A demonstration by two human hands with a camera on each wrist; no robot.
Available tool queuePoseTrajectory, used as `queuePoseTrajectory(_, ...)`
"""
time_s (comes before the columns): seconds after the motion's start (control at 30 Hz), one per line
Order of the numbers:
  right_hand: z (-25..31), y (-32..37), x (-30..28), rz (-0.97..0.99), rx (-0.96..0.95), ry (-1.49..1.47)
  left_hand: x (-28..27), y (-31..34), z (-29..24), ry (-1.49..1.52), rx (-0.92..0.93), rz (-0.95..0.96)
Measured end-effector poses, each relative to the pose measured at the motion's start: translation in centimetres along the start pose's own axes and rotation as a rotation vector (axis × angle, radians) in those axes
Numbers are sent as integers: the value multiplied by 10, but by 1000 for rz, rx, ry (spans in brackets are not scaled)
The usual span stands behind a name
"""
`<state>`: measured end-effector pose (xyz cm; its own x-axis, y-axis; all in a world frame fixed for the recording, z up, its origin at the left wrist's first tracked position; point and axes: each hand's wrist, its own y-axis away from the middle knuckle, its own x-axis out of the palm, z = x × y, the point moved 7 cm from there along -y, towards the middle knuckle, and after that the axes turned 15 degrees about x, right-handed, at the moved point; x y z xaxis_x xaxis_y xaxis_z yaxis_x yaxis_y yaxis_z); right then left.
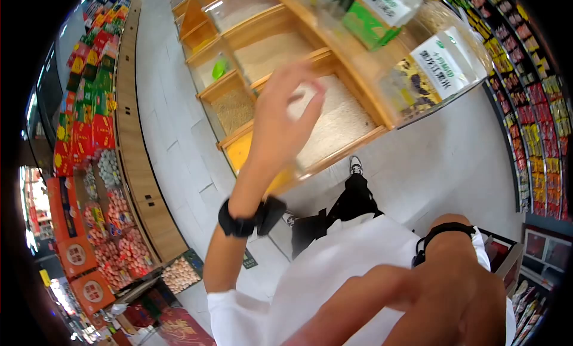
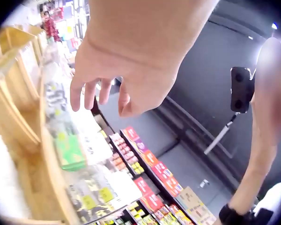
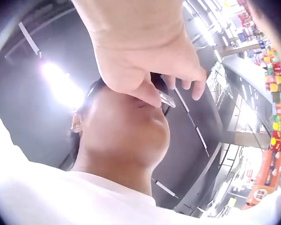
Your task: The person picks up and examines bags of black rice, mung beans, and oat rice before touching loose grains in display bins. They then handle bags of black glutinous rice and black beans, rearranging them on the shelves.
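In the head view my left hand point(image 1: 283, 110) is above the wooden grain bins point(image 1: 325, 54), its fingers loosely bent and nothing in them. Behind it lies pale grain point(image 1: 340, 122). The left wrist view has this hand point(image 2: 122, 79) with fingers hanging loosely. My right hand point(image 1: 447, 298) is raised close to the head camera. In the right wrist view that hand point(image 3: 145, 61) is in front of the face, its thumb beside a small shiny clear-edged item point(image 3: 166, 99); whether it grips this item cannot be told.
A green scoop point(image 1: 219, 68) lies in a small bin. Printed bags point(image 1: 441, 65) stand on the ledge right of the bins. Shelves of packets point(image 1: 537, 125) line the right side. At the left are red and green packages point(image 1: 89, 107) on a long counter point(image 1: 128, 107).
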<state>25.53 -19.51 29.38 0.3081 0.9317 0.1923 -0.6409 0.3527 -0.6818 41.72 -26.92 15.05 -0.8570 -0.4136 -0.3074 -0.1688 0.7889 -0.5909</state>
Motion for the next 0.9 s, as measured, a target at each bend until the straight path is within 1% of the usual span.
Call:
queuePoseTrajectory(0.07, -20, -5, 52, 68, 7, -4, -55, 84, 15, 5, -124, -101)
queuePoseTrajectory(0.13, -39, -15, 98, 137, 19, -39, -105, 168, 24, -115, -300, -141)
queuePoseTrajectory(0.17, -47, -20, 119, 174, 23, -55, -125, 209, 28, -100, -364, -198)
queuePoseTrajectory(0.2, -55, -25, 136, 206, 26, -68, -147, 236, 26, -88, -417, -246)
queuePoseTrajectory(0.23, -69, -29, 149, 237, 60, -80, -169, 257, 23, -111, -414, -254)
queuePoseTrajectory(0.27, -88, -33, 158, 267, 138, -78, -185, 272, 22, -101, -474, -303)
queuePoseTrajectory(0.3, -111, -34, 158, 251, 277, -89, -200, 286, 23, -93, -530, -357)
queuePoseTrajectory(0.33, -141, -26, 145, 165, 645, -168, -214, 296, 24, -119, -502, -371)
queuePoseTrajectory(0.37, -172, -18, 129, 33, 906, -191, -227, 301, 28, -145, -465, -373)
queuePoseTrajectory(0.4, -205, -3, 111, -40, 1017, -50, -235, 305, 33, -191, -463, -360)
queuePoseTrajectory(0.43, -234, 14, 94, -83, 1034, 233, -242, 301, 36, -200, -442, -354)
queuePoseTrajectory(0.5, -285, 54, 65, -127, 1067, 656, -252, 298, 45, -172, -459, -286)
queuePoseTrajectory(0.53, -308, 75, 58, -142, 1097, 707, -260, 289, 47, -172, -463, -269)
queuePoseTrajectory(0.57, -328, 92, 55, -159, 1131, 755, -269, 283, 52, -171, -471, -241)
queuePoseTrajectory(0.6, -342, 104, 58, -186, 1139, 740, -278, 274, 58, -174, -458, -184)
queuePoseTrajectory(0.67, -380, 123, 61, -169, 1290, 797, -298, 254, 84, -180, -430, -103)
queuePoseTrajectory(0.73, -421, 136, 60, -217, 1278, 774, -315, 242, 119, -210, -419, 44)
queuePoseTrajectory(0.77, -438, 141, 65, -252, 1272, 750, -328, 243, 137, -207, -428, 84)
queuePoseTrajectory(0.8, -452, 132, 70, -263, 1259, 754, -338, 242, 163, -211, -452, 95)
queuePoseTrajectory(0.87, -469, 124, 76, -358, 1298, 697, -357, 249, 197, -163, -504, 151)
queuePoseTrajectory(0.9, -476, 116, 74, -420, 1280, 679, -367, 253, 216, -131, -483, 214)
